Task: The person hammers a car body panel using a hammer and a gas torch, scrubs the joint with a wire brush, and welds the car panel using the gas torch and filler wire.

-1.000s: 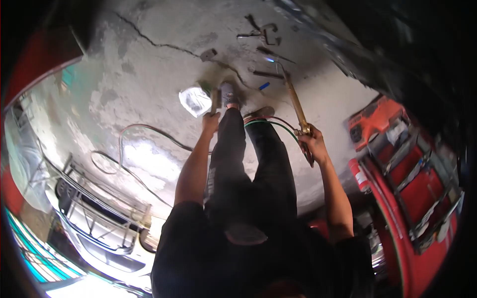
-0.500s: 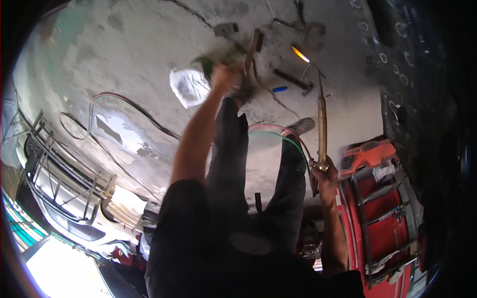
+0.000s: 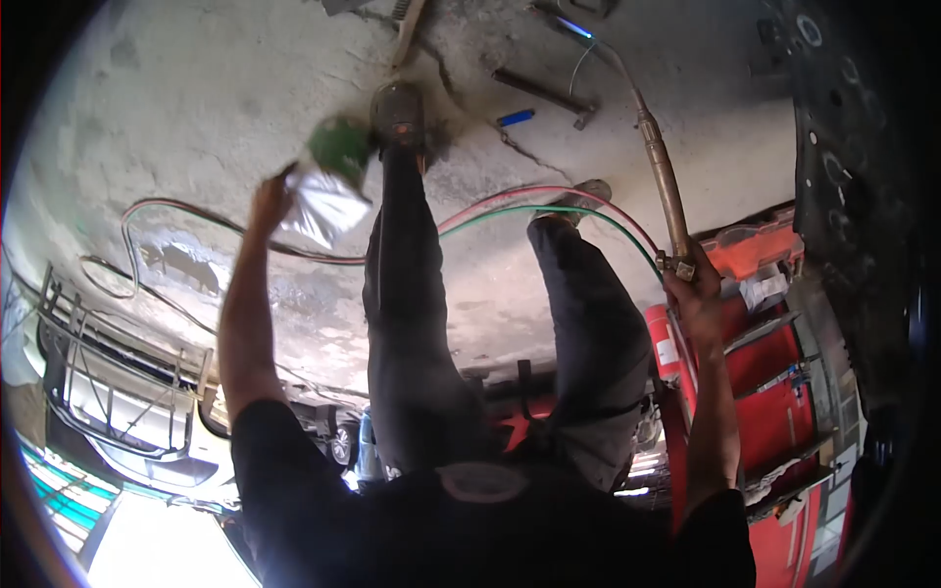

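Note:
My right hand (image 3: 694,286) is closed around the valve end of a brass gas torch (image 3: 662,171). A thin blue flame (image 3: 576,27) burns at its far tip. A red hose and a green hose (image 3: 549,208) arc near the torch's valve end. At the left, my left hand (image 3: 272,203) grips the edge of a crinkled, shiny white bag (image 3: 325,209); its fingers are partly blurred. Against the bag's upper end is a rounded green thing (image 3: 339,147), too smeared to name. Both lie left of my dark shoe (image 3: 398,113).
On the cracked concrete floor lie a hammer (image 3: 544,93), a small blue object (image 3: 516,118) and a wooden-handled brush (image 3: 408,29). Dark hoses (image 3: 176,203) loop at the left. Red cabinets (image 3: 774,387) stand at the right beside a dark perforated panel (image 3: 838,186).
My left hand has drawn back toward me and left, with the white bag and green thing moving along. The torch flame has turned from orange to blue. The camera view has shifted.

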Demonstrator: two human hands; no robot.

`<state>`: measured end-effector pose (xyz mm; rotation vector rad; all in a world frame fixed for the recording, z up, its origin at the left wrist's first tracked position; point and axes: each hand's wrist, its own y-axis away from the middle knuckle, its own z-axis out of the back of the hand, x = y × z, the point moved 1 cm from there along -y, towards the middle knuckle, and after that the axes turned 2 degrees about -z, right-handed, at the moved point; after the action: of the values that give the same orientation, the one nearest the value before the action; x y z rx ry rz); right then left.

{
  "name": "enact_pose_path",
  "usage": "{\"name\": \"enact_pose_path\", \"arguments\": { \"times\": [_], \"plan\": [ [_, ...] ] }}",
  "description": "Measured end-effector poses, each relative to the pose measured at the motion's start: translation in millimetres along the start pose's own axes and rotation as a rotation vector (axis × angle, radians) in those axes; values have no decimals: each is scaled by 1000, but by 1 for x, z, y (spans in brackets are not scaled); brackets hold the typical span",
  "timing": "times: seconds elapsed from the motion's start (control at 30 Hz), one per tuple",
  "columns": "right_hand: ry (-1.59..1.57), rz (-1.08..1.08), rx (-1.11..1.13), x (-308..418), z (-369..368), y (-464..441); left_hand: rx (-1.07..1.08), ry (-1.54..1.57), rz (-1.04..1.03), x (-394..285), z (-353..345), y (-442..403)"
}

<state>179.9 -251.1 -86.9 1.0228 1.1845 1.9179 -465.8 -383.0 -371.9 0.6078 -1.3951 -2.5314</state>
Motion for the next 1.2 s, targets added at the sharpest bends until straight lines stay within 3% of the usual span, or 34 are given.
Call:
{"name": "enact_pose_path", "arguments": {
  "times": [0.07, 0.13, 0.2, 0.27, 0.3, 0.53, 1.0, 1.07, 1.13, 1.2],
  "plan": [
    [-51, 24, -5, -8, -13, -5, -31, -44, 8, -6, -54, 30],
    [-87, 66, 37, -17, -20, -8, -128, 106, -37, -6, -115, 60],
    [13, 92, 26, -28, -17, -14, -137, 199, 191, -45, -128, 94],
    [68, 167, 14, -40, -18, -25, -200, 722, 404, -3, -206, 111],
    [47, 182, 21, -42, -18, -30, -219, 824, 461, -3, -222, 110],
    [131, 158, -59, -43, 2, -52, -172, 681, 384, -52, -246, 67],
    [113, 390, 156, -23, 13, -115, -167, 518, 218, -61, -228, 19],
    [155, 594, 196, -24, 6, -123, -196, 478, 160, -61, -217, 1],
    [170, 590, 189, -21, -5, -126, -220, 443, 108, -60, -206, -16],
    [107, 777, 65, -36, -22, -136, -229, 403, 53, -59, -193, -32]
  ]
}}
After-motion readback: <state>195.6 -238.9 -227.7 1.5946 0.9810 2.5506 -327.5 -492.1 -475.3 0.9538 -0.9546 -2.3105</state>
